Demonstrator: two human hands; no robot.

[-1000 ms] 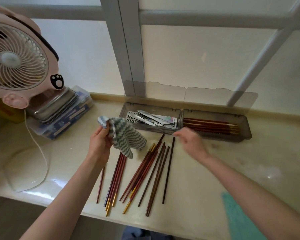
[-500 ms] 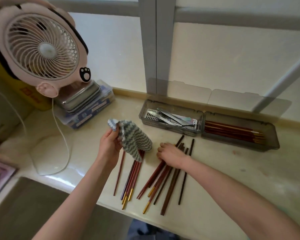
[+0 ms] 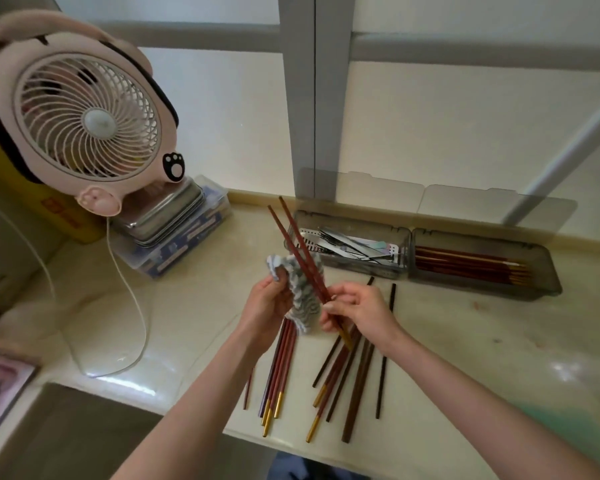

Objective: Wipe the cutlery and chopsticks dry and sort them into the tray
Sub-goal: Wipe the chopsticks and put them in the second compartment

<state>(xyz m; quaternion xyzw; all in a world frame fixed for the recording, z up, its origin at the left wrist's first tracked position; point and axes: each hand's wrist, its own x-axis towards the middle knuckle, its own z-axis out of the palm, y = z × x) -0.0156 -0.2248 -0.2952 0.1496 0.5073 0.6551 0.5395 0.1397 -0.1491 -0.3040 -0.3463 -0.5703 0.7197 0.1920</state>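
My left hand point(image 3: 269, 306) grips a grey-and-white striped cloth point(image 3: 300, 292) above the counter. My right hand point(image 3: 359, 313) pinches a pair of red chopsticks point(image 3: 293, 240) near their gold ends; their tips point up and away to the left, and their shafts lie against the cloth. Several red and dark brown chopsticks point(image 3: 343, 372) lie loose on the counter below my hands. Behind them stands a grey two-part tray point(image 3: 409, 268): metal cutlery point(image 3: 354, 247) fills its left compartment, red chopsticks point(image 3: 471, 266) its right one.
A pink fan point(image 3: 84, 116) stands at the back left, its white cord point(image 3: 132, 306) looping over the counter. Under it sit stacked metal tins on a plastic box point(image 3: 177, 233). The tray's lids lean on the window. The counter edge runs just below the loose chopsticks.
My right hand went down onto the loose chopsticks, picked up a pair and lifted it to the cloth. The view has shifted left and closer.
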